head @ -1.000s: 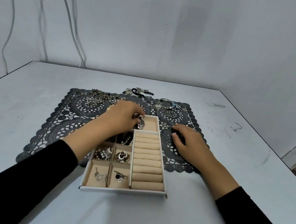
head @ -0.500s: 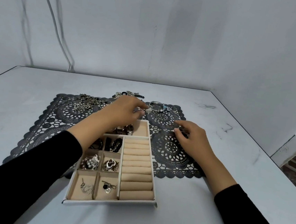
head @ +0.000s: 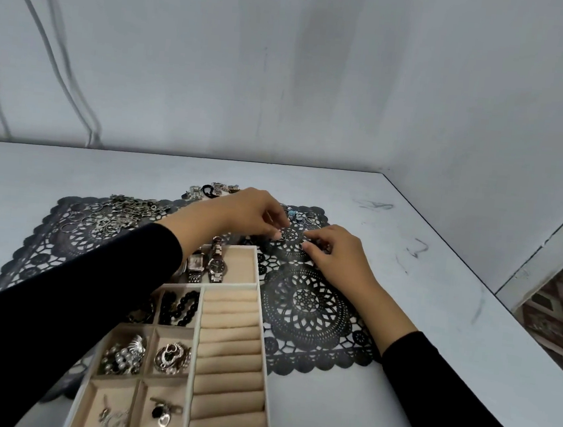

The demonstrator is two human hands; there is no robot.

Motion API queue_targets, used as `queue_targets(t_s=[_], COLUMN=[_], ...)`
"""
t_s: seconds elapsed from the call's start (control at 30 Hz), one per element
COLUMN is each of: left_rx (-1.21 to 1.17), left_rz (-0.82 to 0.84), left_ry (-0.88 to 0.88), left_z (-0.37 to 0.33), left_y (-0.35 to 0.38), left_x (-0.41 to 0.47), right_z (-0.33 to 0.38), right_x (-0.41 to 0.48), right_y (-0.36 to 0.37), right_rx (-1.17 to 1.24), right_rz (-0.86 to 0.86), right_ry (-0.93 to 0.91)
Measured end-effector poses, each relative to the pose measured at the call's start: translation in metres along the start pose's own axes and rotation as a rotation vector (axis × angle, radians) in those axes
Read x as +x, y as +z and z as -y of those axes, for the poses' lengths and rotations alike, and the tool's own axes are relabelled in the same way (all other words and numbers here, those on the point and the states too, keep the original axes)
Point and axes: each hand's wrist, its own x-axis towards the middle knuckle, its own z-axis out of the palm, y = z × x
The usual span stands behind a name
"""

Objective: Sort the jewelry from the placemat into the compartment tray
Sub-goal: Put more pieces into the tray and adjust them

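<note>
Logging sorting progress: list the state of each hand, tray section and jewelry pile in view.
left hand, pinches a small ring on the placemat.
right hand, fingers curled at the placemat; contents unclear.
compartment tray, partly filled.
ring rolls, bare.
watches, lying in the tray's far compartment.
chain pile, unsorted on the placemat.

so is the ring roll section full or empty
Empty. The ring rolls in the tray show only bare beige cushion; no ring sits in any slot.
</note>
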Motion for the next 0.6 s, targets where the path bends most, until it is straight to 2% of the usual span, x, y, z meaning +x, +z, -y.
queue_targets(t_s=[0.37, 0.6], left_rx=[0.027, 0.068], left_rz=[0.035, 0.046], left_ry=[0.001, 0.029], left_z=[0.008, 0.008], left_y=[0.004, 0.003], left_x=[0.018, 0.025], right_z=[-0.009, -0.007], right_x=[0.01, 0.017], right_y=[-0.001, -0.001], right_rx=[0.022, -0.05], right_rz=[0.099, 0.178], right_ry=[-0.033, -0.052])
